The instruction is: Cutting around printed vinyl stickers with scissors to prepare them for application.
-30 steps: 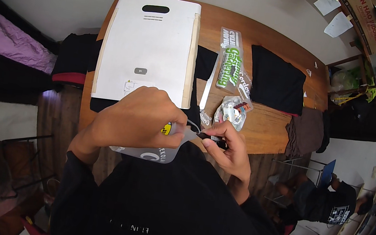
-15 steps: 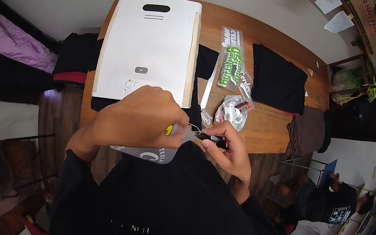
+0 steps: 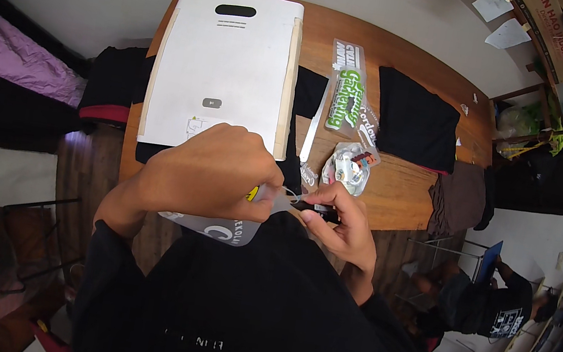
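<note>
My left hand (image 3: 213,174) is closed, pinching a translucent printed film sheet (image 3: 230,232) with white lettering and a bit of yellow. The sheet hangs below that hand, in front of my black shirt. Close beside it, my right hand (image 3: 345,224) is closed on a slim black tool (image 3: 324,213); its kind is mostly hidden by the fingers. A thin pale curl of film (image 3: 291,193) bridges the gap between both hands at the sheet's edge. Both hands are held over the table's near edge.
A white heat-press-like flat panel (image 3: 240,62) lies on the wooden table (image 3: 400,203). To its right are printed film pieces (image 3: 345,98), crumpled film (image 3: 348,165), folded black cloth (image 3: 415,119) and brown cloth (image 3: 458,197). A person (image 3: 494,299) is at far right, beside a metal rack.
My left hand has shifted slightly leftward and up, and the film sheet has tilted a little with it. My right hand stays nearly still. The other person's arm has moved slightly.
</note>
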Motion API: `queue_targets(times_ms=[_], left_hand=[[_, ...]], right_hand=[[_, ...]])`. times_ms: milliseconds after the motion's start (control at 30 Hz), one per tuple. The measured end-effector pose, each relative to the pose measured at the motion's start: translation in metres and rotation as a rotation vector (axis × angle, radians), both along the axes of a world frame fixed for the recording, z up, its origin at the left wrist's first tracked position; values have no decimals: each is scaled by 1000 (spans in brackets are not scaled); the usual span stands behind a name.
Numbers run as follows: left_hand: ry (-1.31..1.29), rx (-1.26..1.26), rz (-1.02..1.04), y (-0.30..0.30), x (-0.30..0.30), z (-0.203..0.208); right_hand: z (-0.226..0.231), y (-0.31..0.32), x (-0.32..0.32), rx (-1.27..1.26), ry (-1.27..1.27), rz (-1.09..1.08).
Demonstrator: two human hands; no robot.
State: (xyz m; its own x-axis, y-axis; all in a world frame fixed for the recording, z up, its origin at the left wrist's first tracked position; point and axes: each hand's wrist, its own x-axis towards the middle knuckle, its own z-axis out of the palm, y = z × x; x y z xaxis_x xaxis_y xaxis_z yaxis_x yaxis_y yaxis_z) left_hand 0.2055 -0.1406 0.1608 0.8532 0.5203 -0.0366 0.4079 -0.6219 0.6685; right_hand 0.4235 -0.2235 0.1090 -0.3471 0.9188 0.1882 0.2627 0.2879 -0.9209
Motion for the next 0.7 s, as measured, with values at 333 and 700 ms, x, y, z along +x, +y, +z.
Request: queue_targets(times_ms=[333,700], left_hand=[[79,11,-17,1,4,13],[89,29,-24,1,5,14]], right_hand=[[-1,-1,0,-20,12,2],[0,-2,1,-55,-8,-15]])
